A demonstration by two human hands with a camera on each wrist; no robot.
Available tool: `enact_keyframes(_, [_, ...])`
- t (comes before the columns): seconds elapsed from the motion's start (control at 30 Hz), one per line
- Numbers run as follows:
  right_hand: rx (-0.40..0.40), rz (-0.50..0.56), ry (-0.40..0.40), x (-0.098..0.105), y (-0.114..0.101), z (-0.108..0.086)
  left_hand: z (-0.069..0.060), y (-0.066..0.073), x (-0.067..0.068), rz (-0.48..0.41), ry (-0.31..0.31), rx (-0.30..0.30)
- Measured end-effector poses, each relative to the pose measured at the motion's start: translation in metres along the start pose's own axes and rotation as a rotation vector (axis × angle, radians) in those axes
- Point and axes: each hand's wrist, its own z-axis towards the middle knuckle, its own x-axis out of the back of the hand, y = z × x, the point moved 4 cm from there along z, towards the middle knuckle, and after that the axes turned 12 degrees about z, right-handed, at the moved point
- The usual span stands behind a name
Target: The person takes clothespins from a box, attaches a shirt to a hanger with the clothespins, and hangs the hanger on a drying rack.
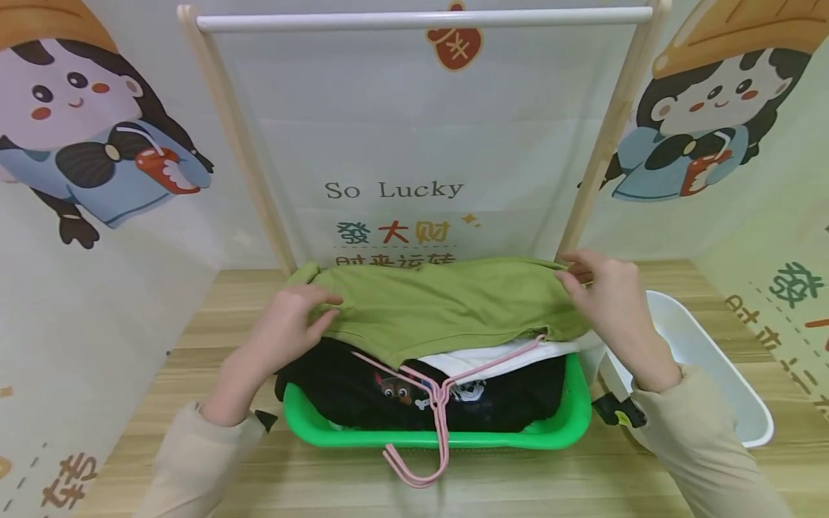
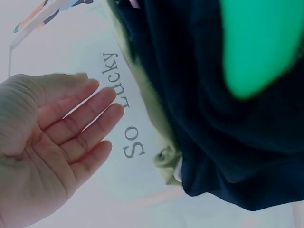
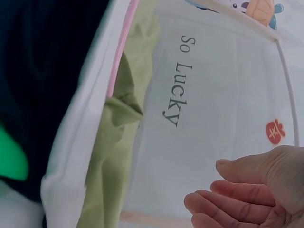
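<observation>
Broadly, a smooth pale-wood rack [image 1: 424,19] with a round white bar spans the upper centre, beyond a green plastic basket [image 1: 440,439] at lower centre. Mid-frame, a soft, creased olive garment [image 1: 447,302] lies over black clothing [image 1: 518,403] and white cloth [image 1: 473,360], its long axis running left to right. The left hand [image 1: 288,321] and right hand [image 1: 609,291] flank it, fingers loosely extended; only the wrist views reveal palms, gripping nothing. The slender pink hanger's [image 1: 442,424] hook points toward the bottom edge, curling left.
</observation>
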Motion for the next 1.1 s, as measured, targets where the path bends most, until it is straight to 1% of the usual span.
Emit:
enact_keyframes(0.13, [0.002, 0.001, 0.012, 0.005, 0.007, 0.0, -0.006, -0.003, 0.001, -0.032, -0.015, 0.001])
enact_keyframes(0.23, [-0.01, -0.006, 0.032, 0.014, 0.017, -0.004, -0.008, -0.005, -0.001, -0.05, -0.008, 0.004])
enact_keyframes(0.33, [-0.032, -0.022, 0.027, 0.025, 0.029, -0.011, -0.011, -0.008, -0.003, -0.066, 0.019, -0.014])
enact_keyframes(0.43, [-0.066, -0.037, -0.014, 0.032, 0.043, -0.018, -0.017, -0.011, -0.004, -0.073, 0.051, -0.044])
enact_keyframes(0.6, [-0.14, -0.046, -0.116, 0.04, 0.07, -0.032, -0.029, -0.015, -0.006, -0.048, 0.09, -0.083])
enact_keyframes(0.77, [-0.241, -0.1, -0.225, 0.044, 0.097, -0.045, -0.035, -0.015, -0.009, -0.025, 0.107, -0.098])
enact_keyframes(0.87, [-0.326, -0.143, -0.316, 0.045, 0.114, -0.053, -0.037, -0.015, -0.011, -0.013, 0.12, -0.105])
enact_keyframes(0.97, [-0.413, -0.177, -0.426, 0.044, 0.128, -0.059, -0.039, -0.016, -0.012, -0.015, 0.141, -0.109])
enact_keyframes(1.1, [-0.518, -0.202, -0.549, 0.043, 0.14, -0.061, -0.04, -0.016, -0.011, -0.015, 0.159, -0.113])
